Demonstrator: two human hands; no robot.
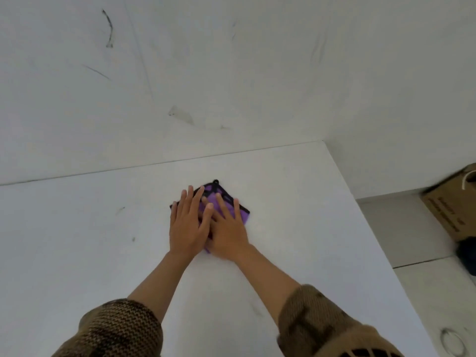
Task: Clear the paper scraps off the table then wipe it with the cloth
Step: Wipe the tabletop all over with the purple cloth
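Cloth (243, 215) lies folded near the table's (77, 240) far edge. The left hand (186, 225) and right hand (228, 230) press flat on it, side by side and touching, fingers straight. No scraps show, so wiping seems the step. Keep even palm pressure, sweep overlapping passes toward the dark marks (119, 210) leftward, and stop the cloth bunching.

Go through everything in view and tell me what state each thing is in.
Table: a few small dark marks.
Cloth: folded, flat on the table, under both hands.
Left hand: open, fingers straight, pressing the cloth.
Right hand: open, fingers spread, pressing the cloth.
Cardboard box: on the floor, blurred.
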